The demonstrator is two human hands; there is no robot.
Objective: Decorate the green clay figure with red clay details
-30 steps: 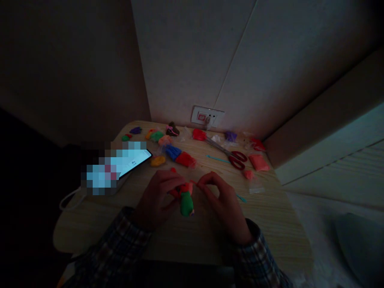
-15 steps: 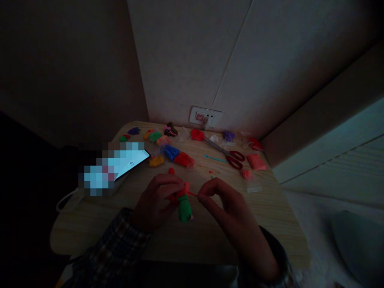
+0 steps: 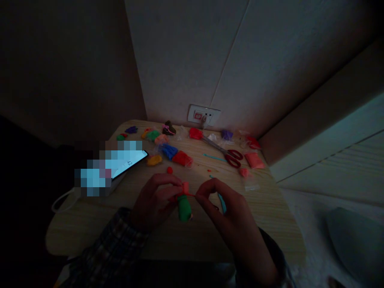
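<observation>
One red-and-green clay figure grasped in the left hand, one thin red strand pinched alongside in the right, two clay-filled bags beyond.

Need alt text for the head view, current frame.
Left hand holds a green and red clay figure over a table in dim light, while the right hand pinches a thin red strand at its side. Beyond lie coloured clay pieces, scissors and, to the left, a lit phone.
</observation>
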